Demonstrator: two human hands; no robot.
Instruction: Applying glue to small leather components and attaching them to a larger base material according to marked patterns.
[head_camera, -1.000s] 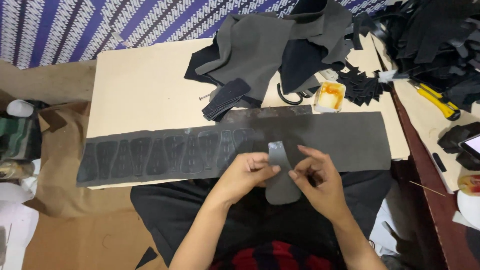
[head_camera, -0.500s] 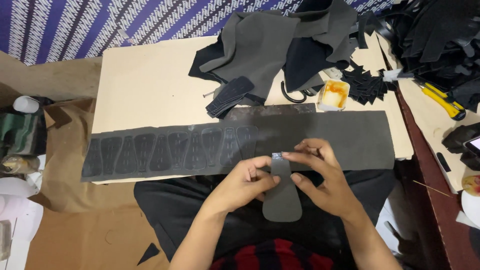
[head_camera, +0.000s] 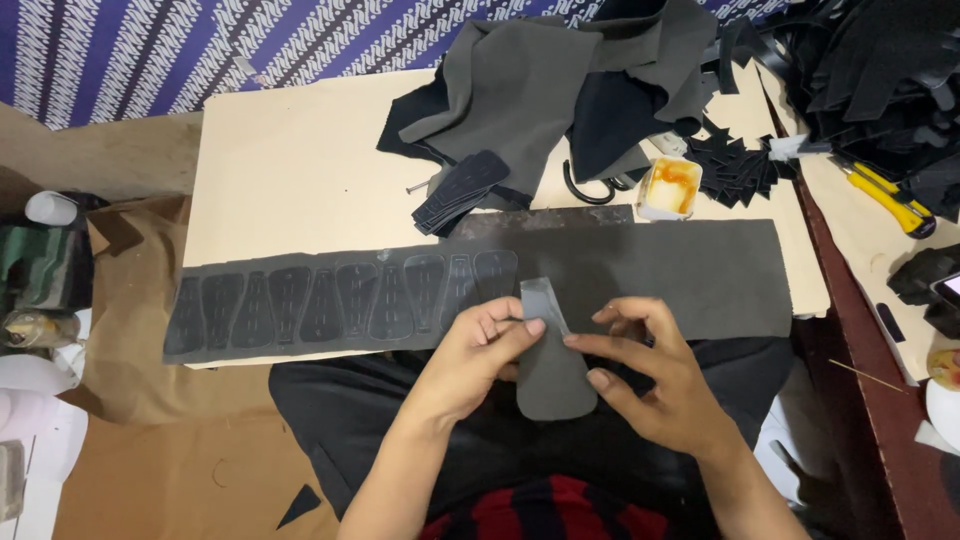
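Both hands — left hand (head_camera: 478, 345), right hand (head_camera: 655, 375) — pinch a dark grey tongue-shaped leather piece (head_camera: 553, 365) above the long dark sheet (head_camera: 660, 270) on the beige worktop (head_camera: 290, 170).

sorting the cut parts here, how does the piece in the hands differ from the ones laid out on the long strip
The grey piece is held off the board between the left hand and right hand; the row of pieces lies flat on the dark strip. The held piece is plain matte grey; the row looks darker, with faint line markings. Both share a tapered tongue shape.
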